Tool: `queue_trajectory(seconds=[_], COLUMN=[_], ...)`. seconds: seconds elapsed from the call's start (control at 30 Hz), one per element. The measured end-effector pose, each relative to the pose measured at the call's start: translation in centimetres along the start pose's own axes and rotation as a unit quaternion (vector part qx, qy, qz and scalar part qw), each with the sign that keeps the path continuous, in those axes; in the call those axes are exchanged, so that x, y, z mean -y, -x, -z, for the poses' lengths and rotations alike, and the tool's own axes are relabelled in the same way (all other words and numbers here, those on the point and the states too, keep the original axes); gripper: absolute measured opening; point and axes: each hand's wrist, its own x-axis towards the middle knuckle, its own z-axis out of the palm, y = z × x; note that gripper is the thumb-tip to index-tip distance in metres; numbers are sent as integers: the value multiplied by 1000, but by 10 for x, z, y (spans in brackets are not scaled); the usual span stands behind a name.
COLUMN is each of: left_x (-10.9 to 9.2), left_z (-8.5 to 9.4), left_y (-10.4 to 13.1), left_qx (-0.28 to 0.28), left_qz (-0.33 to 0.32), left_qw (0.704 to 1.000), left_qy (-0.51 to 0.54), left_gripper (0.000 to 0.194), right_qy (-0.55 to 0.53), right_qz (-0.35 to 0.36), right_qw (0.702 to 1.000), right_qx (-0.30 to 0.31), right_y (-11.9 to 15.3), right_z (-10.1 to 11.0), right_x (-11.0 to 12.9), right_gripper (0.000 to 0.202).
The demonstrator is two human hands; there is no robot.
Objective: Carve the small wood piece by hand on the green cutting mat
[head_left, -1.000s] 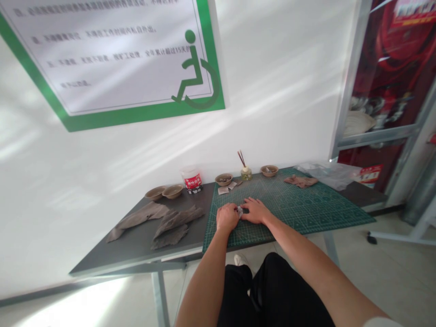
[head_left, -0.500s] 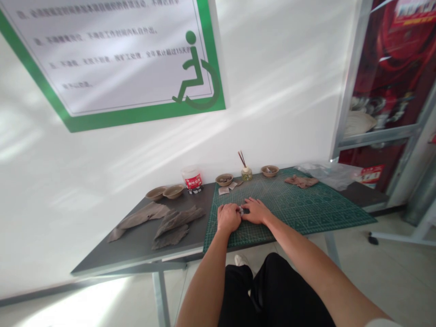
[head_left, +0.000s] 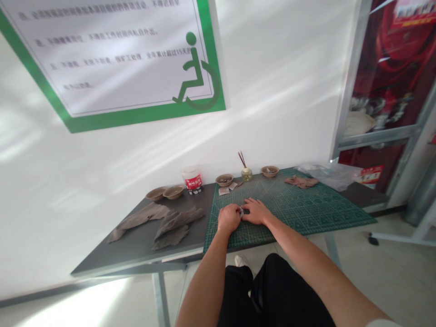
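My left hand (head_left: 229, 218) and my right hand (head_left: 256, 211) meet over the green cutting mat (head_left: 293, 206). Between their fingertips is a small greyish-white piece (head_left: 241, 211), too small to make out, and the fingers of both hands press on it. The fingers of my left hand are curled together. My right hand lies lower and flatter, thumb and fingers closing on the piece from the right. Beyond the hands, small pale squares (head_left: 224, 191) lie on the mat by a brown bowl (head_left: 224, 180) with small items in it.
Grey-brown cloths (head_left: 175, 227) lie on the dark table (head_left: 112, 254) at left, below two bowls (head_left: 173, 192) and a red-labelled tub (head_left: 193, 180). A reed bottle (head_left: 247, 174), another bowl (head_left: 270, 171), a pinkish cloth (head_left: 301, 181) and clear plastic (head_left: 335, 175) stand or lie toward the back.
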Motion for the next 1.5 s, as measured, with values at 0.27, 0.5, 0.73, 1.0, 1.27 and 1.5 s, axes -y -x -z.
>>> queue_trajectory(seconds=[0.27, 0.5, 0.73, 1.0, 1.27, 1.5], left_x=[-5, -3, -2, -2, 1, 3], left_z=[4, 0, 2, 1, -3, -4], left_y=[5, 2, -1, 1, 2, -2], left_qx=[-9, -23, 15, 5, -47, -10], left_qz=[-9, 36, 33, -4, 16, 12], left_qw=[1000, 999, 999, 1000, 999, 1000], left_qy=[-16, -23, 1, 14, -5, 13], left_gripper=[22, 23, 24, 22, 22, 25], right_qy=[-3, -4, -6, -4, -3, -6], right_qz=[3, 1, 2, 1, -1, -2], right_qw=[1000, 1000, 1000, 1000, 1000, 1000], right_qx=[-5, -4, -2, -5, -1, -3], right_y=[0, -1, -1, 0, 0, 0], right_z=[0, 0, 0, 0, 0, 0], right_x=[-1, -1, -1, -1, 0, 0], right_gripper=[59, 62, 63, 60, 62, 62])
